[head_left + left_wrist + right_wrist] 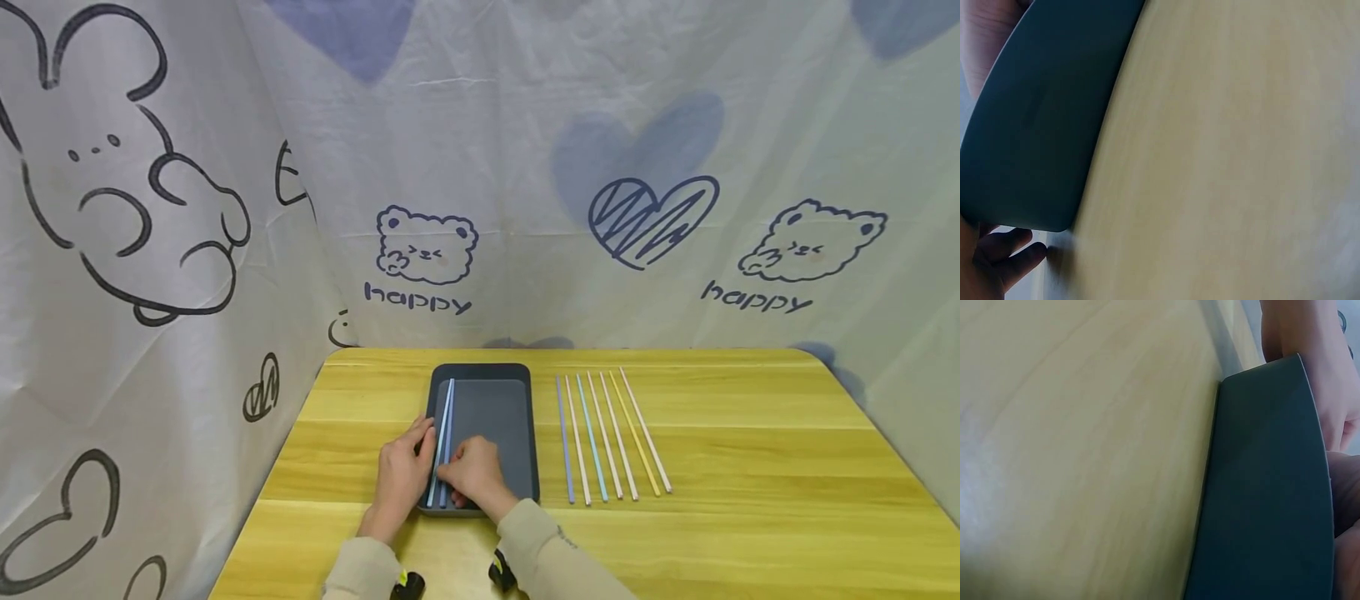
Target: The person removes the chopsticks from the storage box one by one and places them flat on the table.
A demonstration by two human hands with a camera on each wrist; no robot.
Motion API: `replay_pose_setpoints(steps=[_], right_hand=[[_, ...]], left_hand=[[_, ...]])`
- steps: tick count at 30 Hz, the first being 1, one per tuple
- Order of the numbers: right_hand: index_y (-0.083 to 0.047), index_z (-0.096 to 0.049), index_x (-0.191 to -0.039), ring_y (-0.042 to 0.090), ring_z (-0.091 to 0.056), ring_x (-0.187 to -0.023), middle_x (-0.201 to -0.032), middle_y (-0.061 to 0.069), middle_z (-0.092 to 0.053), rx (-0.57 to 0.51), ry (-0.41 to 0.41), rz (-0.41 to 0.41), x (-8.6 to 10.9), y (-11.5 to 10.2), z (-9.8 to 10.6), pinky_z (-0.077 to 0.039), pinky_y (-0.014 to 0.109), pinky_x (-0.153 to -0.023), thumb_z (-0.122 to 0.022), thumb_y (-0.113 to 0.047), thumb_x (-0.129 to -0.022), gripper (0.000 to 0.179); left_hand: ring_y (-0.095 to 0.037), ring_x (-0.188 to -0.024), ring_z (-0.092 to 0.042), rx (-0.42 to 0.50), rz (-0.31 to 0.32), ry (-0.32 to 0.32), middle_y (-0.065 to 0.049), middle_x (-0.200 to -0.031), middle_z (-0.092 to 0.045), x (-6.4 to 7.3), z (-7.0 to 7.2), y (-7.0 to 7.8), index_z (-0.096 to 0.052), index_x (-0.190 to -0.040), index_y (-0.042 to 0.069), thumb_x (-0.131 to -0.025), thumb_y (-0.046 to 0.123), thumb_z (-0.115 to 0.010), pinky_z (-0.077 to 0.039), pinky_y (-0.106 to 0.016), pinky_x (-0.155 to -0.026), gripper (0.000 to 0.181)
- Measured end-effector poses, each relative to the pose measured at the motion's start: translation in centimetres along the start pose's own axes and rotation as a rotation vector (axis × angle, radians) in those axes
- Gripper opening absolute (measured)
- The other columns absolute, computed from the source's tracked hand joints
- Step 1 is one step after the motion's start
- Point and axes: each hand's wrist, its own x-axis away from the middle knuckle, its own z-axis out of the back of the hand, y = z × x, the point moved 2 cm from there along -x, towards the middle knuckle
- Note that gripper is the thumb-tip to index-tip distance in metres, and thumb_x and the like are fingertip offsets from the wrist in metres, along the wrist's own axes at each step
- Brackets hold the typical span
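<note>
A dark grey tray (502, 417) stands on the table, and its outer wall fills much of both wrist views. My left hand (401, 471) holds its left rim, the thumb at the inner side. Inside, along the left edge, lie a light blue chopstick (431, 497) and a darker blue chopstick (443, 498), their far ends close together. Reaching over the near part of the tray, my right hand (478, 468) pinches the darker blue chopstick near its lower half. Its fingertips are partly hidden. The left wrist view catches the left fingers (1013, 256) beside the tray's end.
To the right of the tray, several pastel chopsticks lie side by side, among them a purple-blue one (565, 437), a pale blue one (592, 437) and a yellow one (636, 433). A printed cloth (510, 167) hangs behind the wooden table (750, 467) and along its sides.
</note>
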Motion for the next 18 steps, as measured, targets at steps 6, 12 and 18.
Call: replay_pose_setpoints(steps=[6, 12, 18], right_hand=[[-0.011, -0.055, -0.052, 0.006, -0.048, -0.027, -0.038, -0.001, -0.052, 0.018, 0.025, 0.003, -0.23, 0.31, -0.20, -0.048, 0.028, -0.031, -0.083, -0.006, -0.078, 0.038], [-0.012, -0.053, -0.050, 0.006, -0.048, -0.026, -0.037, -0.001, -0.051, 0.048, 0.038, 0.010, -0.23, 0.40, -0.13, -0.046, 0.026, -0.030, -0.082, -0.006, -0.079, 0.042], [-0.009, -0.057, -0.047, 0.008, -0.050, -0.027, -0.037, 0.001, -0.053, 0.042, -0.001, 0.002, -0.35, 0.52, 0.22, -0.048, 0.028, -0.031, -0.079, -0.010, -0.080, 0.039]], left_hand=[[-0.039, -0.117, -0.073, -0.002, 0.015, -0.007, -0.025, -0.125, -0.073, 0.04, -0.03, -0.01, -0.076, -0.121, -0.005, -0.101, 0.008, -0.069, -0.062, -0.052, -0.093, 0.025], [-0.038, -0.117, -0.073, 0.004, 0.026, -0.011, -0.025, -0.125, -0.073, 0.06, -0.07, 0.02, -0.077, -0.121, -0.004, -0.102, 0.009, -0.069, -0.062, -0.051, -0.094, 0.025], [-0.039, -0.113, -0.074, -0.002, 0.037, -0.008, -0.024, -0.123, -0.074, 0.18, -0.16, -0.24, -0.077, -0.121, -0.003, -0.102, 0.012, -0.069, -0.063, -0.051, -0.090, 0.025]])
